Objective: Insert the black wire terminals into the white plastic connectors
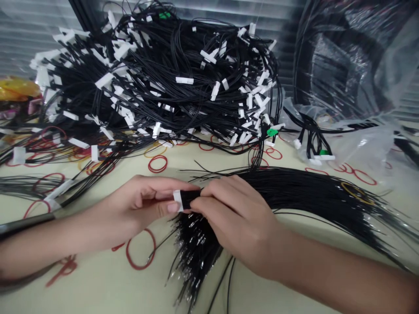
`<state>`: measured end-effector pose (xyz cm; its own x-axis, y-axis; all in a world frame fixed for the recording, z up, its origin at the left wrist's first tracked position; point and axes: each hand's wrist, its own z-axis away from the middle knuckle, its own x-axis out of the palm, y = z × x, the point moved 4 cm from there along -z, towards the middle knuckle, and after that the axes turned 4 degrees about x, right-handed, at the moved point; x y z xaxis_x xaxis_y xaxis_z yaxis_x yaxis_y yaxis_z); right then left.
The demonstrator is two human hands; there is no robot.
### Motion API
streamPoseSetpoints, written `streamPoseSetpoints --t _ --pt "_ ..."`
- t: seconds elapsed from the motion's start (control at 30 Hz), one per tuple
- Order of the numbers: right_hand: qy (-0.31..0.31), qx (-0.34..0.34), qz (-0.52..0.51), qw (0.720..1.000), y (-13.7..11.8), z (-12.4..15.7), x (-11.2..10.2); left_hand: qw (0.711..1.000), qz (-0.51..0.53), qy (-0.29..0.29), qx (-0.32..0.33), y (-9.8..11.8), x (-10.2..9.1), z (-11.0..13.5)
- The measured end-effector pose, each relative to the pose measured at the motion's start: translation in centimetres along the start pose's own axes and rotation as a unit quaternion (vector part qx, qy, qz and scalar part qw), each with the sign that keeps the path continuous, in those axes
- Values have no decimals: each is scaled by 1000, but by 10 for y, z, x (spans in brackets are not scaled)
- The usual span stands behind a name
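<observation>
A small white connector housing (177, 200) is pinched between the thumb and fingers of my left hand (140, 205). Black wires (190, 199) run from its right side into the closed fingers of my right hand (238, 213), which grip them close to the housing. Right under both hands lies a bundle of loose black wires with shiny metal terminals (196, 240) fanned toward the front. More of these black wires (294, 189) stretch off to the right, with a yellow rubber band (356, 193) on them. My right palm hides where the held wires lead.
A tall heap of black cable harnesses (176, 65) with white connectors fills the back. Clear plastic bags (353, 74) stand at the back right. Red rubber bands (140, 249) are scattered over the pale table (108, 288). More harnesses (62, 192) lie at the left.
</observation>
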<state>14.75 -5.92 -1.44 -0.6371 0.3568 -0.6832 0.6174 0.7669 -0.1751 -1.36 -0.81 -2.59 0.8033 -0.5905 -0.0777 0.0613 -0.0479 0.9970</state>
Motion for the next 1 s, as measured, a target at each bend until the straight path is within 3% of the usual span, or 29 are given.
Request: streamPoseSetpoints --t 0.07,0.13,0.27,0.37,0.57,0.67,0.87,1.0 --pt "8 -12 39 999 2 -7 -9 1000 16 3 3 0 -1 -2" --pt "-24 -36 55 998 4 -15 -19 1000 26 1 2 0 -2 -3" --pt "-216 -74 22 973 10 -20 -27 998 56 18 -26 -4 -8 -4" --pt "-293 -26 30 955 18 -18 -27 996 70 36 -39 -5 -10 -4" --pt "-346 78 -86 931 26 -19 -23 995 67 45 -55 -5 -10 -4" --pt "-335 141 -133 922 29 -22 -24 997 49 47 -45 -5 -12 -3" --pt "-221 235 -177 930 30 -24 -16 999 27 38 -20 -5 -11 -2" --pt "-185 222 -107 951 24 -19 -6 999 25 34 -18 -4 -9 -3"
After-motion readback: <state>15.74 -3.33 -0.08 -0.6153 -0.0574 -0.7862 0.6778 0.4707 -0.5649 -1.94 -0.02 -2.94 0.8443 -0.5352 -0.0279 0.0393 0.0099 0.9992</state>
